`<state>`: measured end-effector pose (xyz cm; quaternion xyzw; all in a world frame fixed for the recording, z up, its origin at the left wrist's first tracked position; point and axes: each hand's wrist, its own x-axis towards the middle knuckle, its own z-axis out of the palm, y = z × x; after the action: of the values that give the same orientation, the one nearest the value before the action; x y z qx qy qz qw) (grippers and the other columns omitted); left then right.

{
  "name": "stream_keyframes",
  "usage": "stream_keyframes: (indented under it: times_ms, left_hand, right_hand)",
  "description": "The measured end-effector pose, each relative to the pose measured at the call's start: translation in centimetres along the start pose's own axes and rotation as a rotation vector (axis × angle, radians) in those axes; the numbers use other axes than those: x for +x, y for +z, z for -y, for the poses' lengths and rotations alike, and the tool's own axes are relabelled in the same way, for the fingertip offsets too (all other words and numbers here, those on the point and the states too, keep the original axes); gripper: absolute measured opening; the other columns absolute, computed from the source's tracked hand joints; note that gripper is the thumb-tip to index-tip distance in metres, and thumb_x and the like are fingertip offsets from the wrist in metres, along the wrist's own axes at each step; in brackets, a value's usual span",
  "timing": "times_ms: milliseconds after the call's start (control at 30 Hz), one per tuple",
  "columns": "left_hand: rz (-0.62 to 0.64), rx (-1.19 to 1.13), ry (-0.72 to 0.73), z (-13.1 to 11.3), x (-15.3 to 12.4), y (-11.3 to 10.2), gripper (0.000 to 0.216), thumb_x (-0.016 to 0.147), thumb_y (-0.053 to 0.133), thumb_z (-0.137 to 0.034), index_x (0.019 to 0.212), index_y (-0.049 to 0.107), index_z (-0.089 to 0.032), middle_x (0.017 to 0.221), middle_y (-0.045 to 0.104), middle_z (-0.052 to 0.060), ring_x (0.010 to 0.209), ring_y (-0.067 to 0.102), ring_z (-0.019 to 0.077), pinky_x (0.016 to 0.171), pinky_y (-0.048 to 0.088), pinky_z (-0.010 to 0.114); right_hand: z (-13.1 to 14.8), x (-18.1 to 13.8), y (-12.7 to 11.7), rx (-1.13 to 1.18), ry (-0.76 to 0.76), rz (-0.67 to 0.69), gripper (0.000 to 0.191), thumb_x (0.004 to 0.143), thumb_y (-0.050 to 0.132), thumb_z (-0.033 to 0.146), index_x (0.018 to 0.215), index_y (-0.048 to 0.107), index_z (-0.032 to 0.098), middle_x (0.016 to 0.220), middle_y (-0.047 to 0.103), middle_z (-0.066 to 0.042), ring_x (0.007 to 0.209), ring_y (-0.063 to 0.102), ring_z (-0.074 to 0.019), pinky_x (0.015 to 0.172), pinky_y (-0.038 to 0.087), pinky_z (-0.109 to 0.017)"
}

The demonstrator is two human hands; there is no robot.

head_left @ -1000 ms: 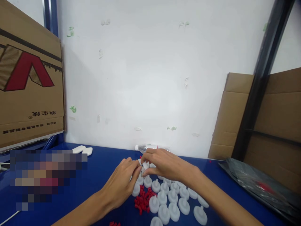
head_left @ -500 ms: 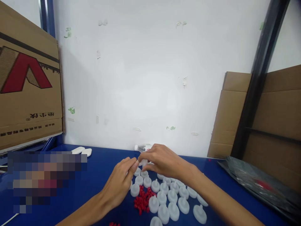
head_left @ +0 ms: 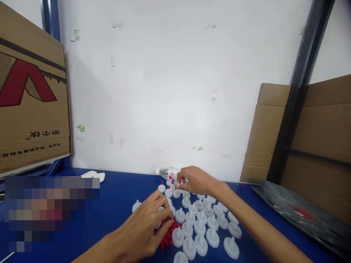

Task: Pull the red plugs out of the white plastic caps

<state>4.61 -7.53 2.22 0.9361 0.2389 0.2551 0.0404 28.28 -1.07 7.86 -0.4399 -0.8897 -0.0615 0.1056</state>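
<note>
My left hand is lowered over a pile of small red caps, its fingers curved and the thumb apart from the index finger. Whether a cap lies between its fingertips is hard to see. At the back of the group, my right hand has thumb and fingers closed around a white round piece, mostly hidden by the fingers. Close by stand several white pieces with red tips, one being a white red-tipped piece. In front and to the right are many white discs with bare stems, such as a white stemmed disc.
A clear plastic bottle lies at the wall behind my right hand. White rounded objects lie back left, beside a blurred patch. A large cardboard box stands left. Dark plastic bags lie right on the blue table.
My hands were together above the white discs and are now apart. The left came down toward me onto the red caps; the right moved slightly right and back among the red-tipped pieces.
</note>
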Motion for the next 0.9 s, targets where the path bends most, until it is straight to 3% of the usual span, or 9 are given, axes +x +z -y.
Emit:
stream_keyframes:
  times_ms: [100, 300, 467, 600, 700, 900]
  left_hand:
    - [0.046, 0.034, 0.009, -0.1, 0.0, 0.0, 0.016, 0.097, 0.049, -0.011, 0.096, 0.061, -0.022, 0.098, 0.061, 0.006, 0.096, 0.052, 0.0232, 0.087, 0.048, 0.039]
    - [0.097, 0.044, -0.039, -0.1, -0.4, -0.3, 0.039, 0.093, 0.054, -0.013, 0.129, 0.052, -0.025, 0.114, 0.06, 0.008, 0.108, 0.052, 0.0267, 0.092, 0.05, 0.042]
    - [0.141, 0.034, -0.039, -0.1, -0.3, -0.2, 0.042, 0.093, 0.055, -0.015, 0.132, 0.05, -0.029, 0.113, 0.062, 0.005, 0.108, 0.053, 0.0269, 0.096, 0.049, 0.045]
    - [0.126, 0.025, -0.051, -0.1, -0.2, -0.2, 0.04, 0.095, 0.055, -0.017, 0.133, 0.05, -0.028, 0.117, 0.06, 0.006, 0.114, 0.051, 0.027, 0.103, 0.045, 0.048]
    - [0.094, 0.018, -0.052, 0.1, -0.3, -0.4, 0.041, 0.095, 0.052, -0.016, 0.134, 0.049, -0.028, 0.117, 0.06, 0.006, 0.115, 0.051, 0.0268, 0.104, 0.045, 0.048]
    - [0.038, 0.033, -0.028, 0.4, -0.4, -0.2, 0.036, 0.097, 0.047, -0.013, 0.13, 0.05, -0.026, 0.114, 0.061, 0.007, 0.11, 0.052, 0.0258, 0.095, 0.049, 0.042]
  right_hand:
    - [0.1, 0.2, 0.6, 0.056, -0.013, 0.095, 0.009, 0.086, 0.074, 0.031, 0.09, 0.074, 0.023, 0.081, 0.074, 0.0, 0.074, 0.067, -0.0165, 0.064, 0.041, -0.025]
    - [0.3, 0.4, 1.8, 0.13, -0.02, 0.212, 0.008, 0.086, 0.074, 0.029, 0.091, 0.077, 0.023, 0.083, 0.077, 0.001, 0.077, 0.07, -0.0151, 0.067, 0.044, -0.022]
    - [0.4, 0.4, 1.2, 0.103, 0.037, 0.248, 0.016, 0.088, 0.073, 0.04, 0.093, 0.077, 0.025, 0.086, 0.077, 0.001, 0.082, 0.07, -0.0158, 0.073, 0.047, -0.023]
    - [-1.1, 0.1, 0.3, -0.02, 0.204, 0.226, 0.025, 0.099, 0.059, 0.039, 0.109, 0.07, 0.019, 0.107, 0.072, -0.006, 0.098, 0.067, -0.0205, 0.089, 0.051, -0.038]
    - [-2.4, -0.1, 0.6, -0.087, 0.304, 0.277, 0.028, 0.099, 0.062, 0.038, 0.117, 0.064, 0.017, 0.119, 0.065, -0.008, 0.102, 0.065, -0.0216, 0.089, 0.055, -0.044]
    - [-2.9, 0.4, 2.3, -0.04, 0.206, 0.388, 0.028, 0.097, 0.064, 0.037, 0.116, 0.064, 0.016, 0.114, 0.067, -0.007, 0.097, 0.067, -0.0202, 0.085, 0.057, -0.041]
